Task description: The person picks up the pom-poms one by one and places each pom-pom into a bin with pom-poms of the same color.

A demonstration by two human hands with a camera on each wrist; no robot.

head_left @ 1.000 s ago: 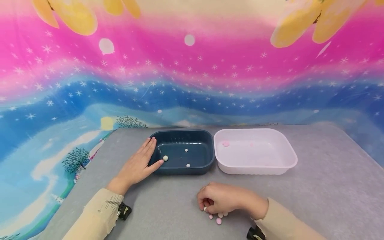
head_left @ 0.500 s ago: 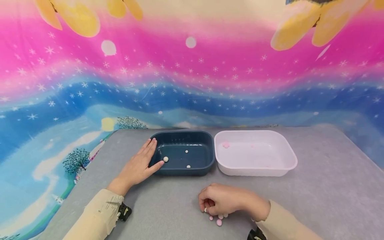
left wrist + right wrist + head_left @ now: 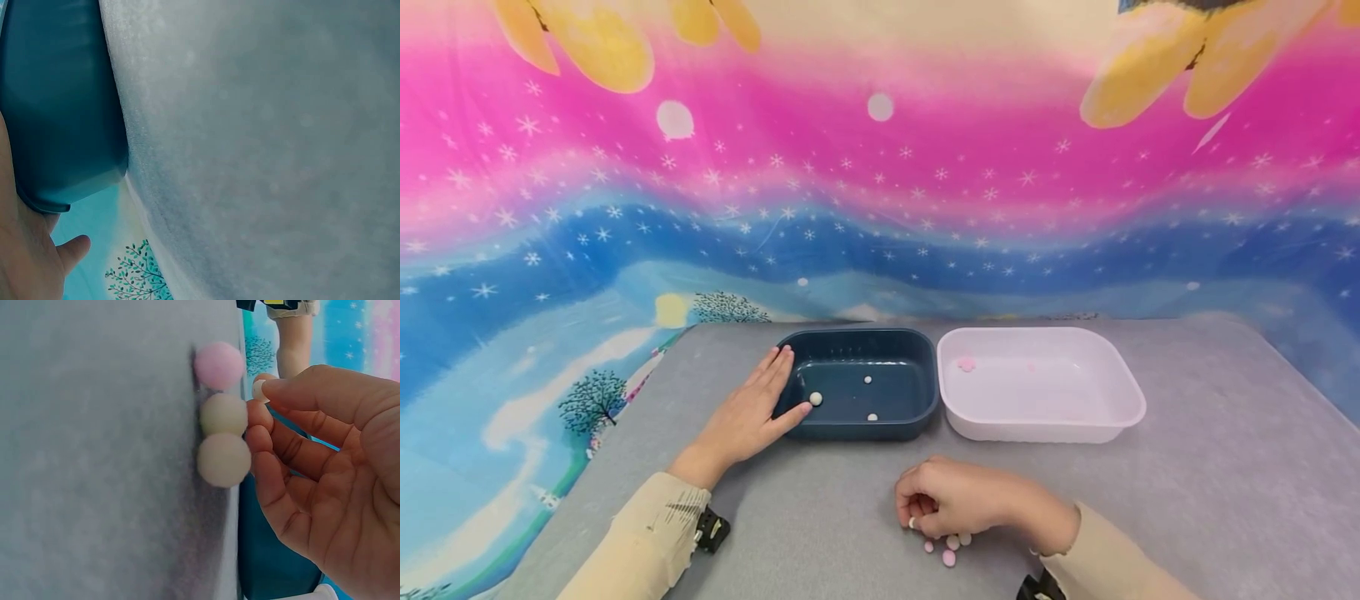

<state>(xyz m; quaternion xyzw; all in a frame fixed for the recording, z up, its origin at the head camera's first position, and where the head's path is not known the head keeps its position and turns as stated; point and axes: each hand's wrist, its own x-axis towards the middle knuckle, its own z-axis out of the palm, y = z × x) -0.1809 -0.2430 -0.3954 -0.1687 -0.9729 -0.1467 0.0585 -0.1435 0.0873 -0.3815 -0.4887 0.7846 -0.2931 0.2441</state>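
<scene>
My left hand (image 3: 741,421) rests along the left side of a dark blue rectangular tub (image 3: 857,431), fingers straight over its rim. In the left wrist view the tub's wall (image 3: 69,106) lies beside the hand. A cream pom-pom (image 3: 816,399) and two smaller white ones are inside, the bigger one near my left thumb. My right hand (image 3: 966,497), low over the table, pinches a small white pom-pom (image 3: 259,392) between thumb and index finger. Just below it lie a pink pom-pom (image 3: 950,558), a smaller pink one (image 3: 928,547) and two cream ones (image 3: 224,460).
A white tub (image 3: 1037,431) stands right beside the blue one, with a few pink pieces (image 3: 966,364) inside. Both stand on a grey cloth-covered table (image 3: 1210,467). Behind it hangs a colourful printed backdrop (image 3: 880,200).
A little more of the cream pom-poms shows below my right hand, which keeps its pinch on the white one. The left hand has stayed on the blue tub.
</scene>
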